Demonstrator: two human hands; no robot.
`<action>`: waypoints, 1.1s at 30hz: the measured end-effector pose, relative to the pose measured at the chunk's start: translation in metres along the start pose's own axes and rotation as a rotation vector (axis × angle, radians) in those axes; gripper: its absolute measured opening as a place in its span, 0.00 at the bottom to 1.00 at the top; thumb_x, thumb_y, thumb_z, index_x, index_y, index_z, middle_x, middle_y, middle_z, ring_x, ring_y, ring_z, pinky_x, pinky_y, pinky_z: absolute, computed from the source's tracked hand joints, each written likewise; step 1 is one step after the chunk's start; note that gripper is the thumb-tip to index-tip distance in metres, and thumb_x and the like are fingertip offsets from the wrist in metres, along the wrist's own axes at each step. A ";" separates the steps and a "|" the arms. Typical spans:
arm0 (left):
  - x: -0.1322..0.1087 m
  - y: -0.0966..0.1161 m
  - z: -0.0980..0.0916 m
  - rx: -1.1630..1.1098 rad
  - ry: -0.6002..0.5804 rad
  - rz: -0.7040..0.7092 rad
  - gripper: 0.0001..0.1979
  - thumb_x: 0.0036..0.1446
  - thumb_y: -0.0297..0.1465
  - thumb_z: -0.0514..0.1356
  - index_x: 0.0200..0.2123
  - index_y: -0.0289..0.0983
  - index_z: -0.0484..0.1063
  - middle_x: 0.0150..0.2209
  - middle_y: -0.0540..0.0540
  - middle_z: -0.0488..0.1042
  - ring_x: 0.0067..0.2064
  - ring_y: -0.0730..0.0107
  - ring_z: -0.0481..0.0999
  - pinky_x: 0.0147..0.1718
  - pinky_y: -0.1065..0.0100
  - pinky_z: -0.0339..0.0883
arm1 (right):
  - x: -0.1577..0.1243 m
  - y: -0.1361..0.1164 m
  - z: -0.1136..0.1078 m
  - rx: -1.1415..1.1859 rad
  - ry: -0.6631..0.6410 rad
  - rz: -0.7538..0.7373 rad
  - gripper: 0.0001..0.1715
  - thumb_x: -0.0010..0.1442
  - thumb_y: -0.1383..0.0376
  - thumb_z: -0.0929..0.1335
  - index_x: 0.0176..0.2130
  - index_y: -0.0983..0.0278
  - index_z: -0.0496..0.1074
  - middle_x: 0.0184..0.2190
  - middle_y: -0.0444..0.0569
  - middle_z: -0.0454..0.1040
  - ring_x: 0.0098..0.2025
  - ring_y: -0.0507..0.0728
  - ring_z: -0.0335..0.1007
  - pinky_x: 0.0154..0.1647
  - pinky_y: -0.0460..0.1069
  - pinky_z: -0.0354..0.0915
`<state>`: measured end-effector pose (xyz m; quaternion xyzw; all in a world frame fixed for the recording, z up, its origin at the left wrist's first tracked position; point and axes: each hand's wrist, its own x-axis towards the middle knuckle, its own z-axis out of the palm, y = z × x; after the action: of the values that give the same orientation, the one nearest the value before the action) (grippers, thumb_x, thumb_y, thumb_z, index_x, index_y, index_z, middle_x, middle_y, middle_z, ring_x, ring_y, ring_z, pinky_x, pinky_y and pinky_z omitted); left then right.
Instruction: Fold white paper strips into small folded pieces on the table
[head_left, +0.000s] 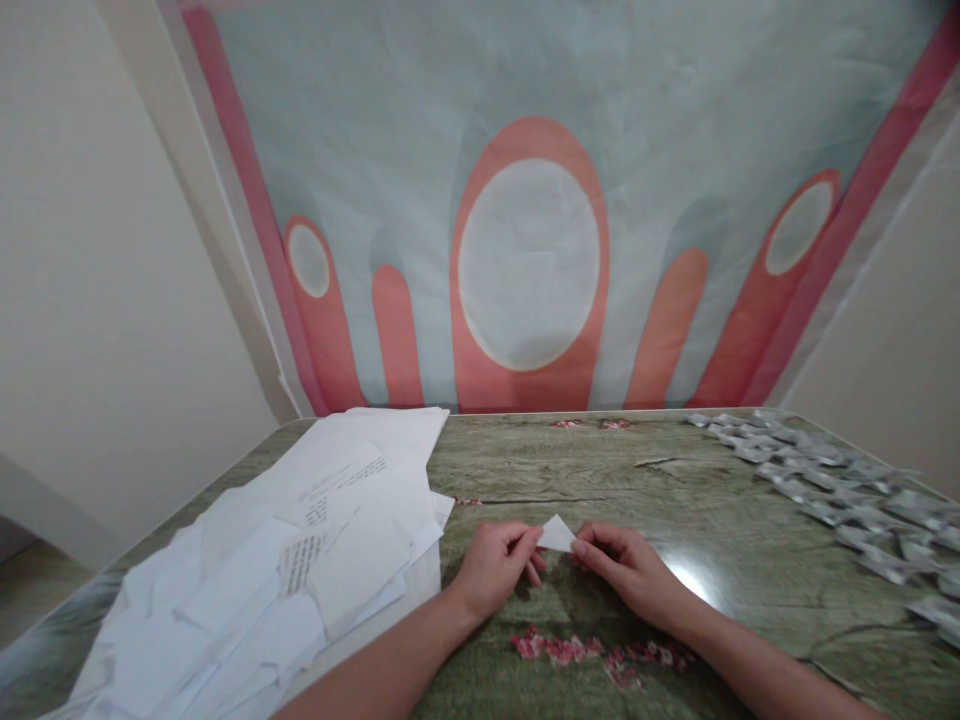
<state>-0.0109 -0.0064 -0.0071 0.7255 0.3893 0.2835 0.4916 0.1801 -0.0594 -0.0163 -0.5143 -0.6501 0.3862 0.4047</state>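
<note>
A small white piece of folded paper (556,535), roughly triangular with its tip pointing away from me, is held just above the table. My left hand (499,560) pinches its left corner between thumb and forefinger. At the opposite corner my right hand (624,565) pinches it the same way. The remaining fingers of both hands curl beneath, partly hidden. To the left of my left hand lies a wide heap of white paper sheets (375,550), some with printed lines.
The wood-patterned table (540,460) has pink flower prints (562,648). Along its right side lie rows of small folded grey-white pieces (814,485). Behind the far edge hangs a pale green backdrop (652,120) with coral shapes. A plain wall (97,250) stands at left.
</note>
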 end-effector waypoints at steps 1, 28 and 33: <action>0.000 0.000 0.000 0.001 -0.010 0.006 0.22 0.58 0.44 0.51 0.23 0.34 0.70 0.20 0.49 0.72 0.20 0.73 0.71 0.22 0.74 0.62 | 0.000 0.001 0.000 -0.004 0.009 -0.007 0.20 0.60 0.53 0.61 0.26 0.64 0.66 0.22 0.41 0.62 0.27 0.52 0.58 0.28 0.45 0.55; -0.001 -0.010 0.001 0.118 0.023 0.066 0.19 0.60 0.42 0.49 0.27 0.35 0.69 0.23 0.48 0.72 0.22 0.72 0.71 0.25 0.73 0.63 | 0.003 0.007 0.001 -0.021 0.072 0.014 0.22 0.60 0.51 0.61 0.27 0.65 0.69 0.22 0.42 0.64 0.27 0.52 0.59 0.28 0.46 0.56; 0.000 -0.012 0.003 0.073 0.039 0.041 0.19 0.60 0.42 0.50 0.27 0.35 0.69 0.22 0.49 0.71 0.22 0.72 0.71 0.24 0.73 0.62 | 0.003 0.008 0.000 -0.001 0.085 0.020 0.23 0.59 0.49 0.61 0.25 0.64 0.67 0.20 0.41 0.62 0.25 0.52 0.58 0.26 0.46 0.55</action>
<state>-0.0123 -0.0057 -0.0190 0.7453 0.3938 0.2932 0.4512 0.1824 -0.0552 -0.0236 -0.5369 -0.6273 0.3675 0.4279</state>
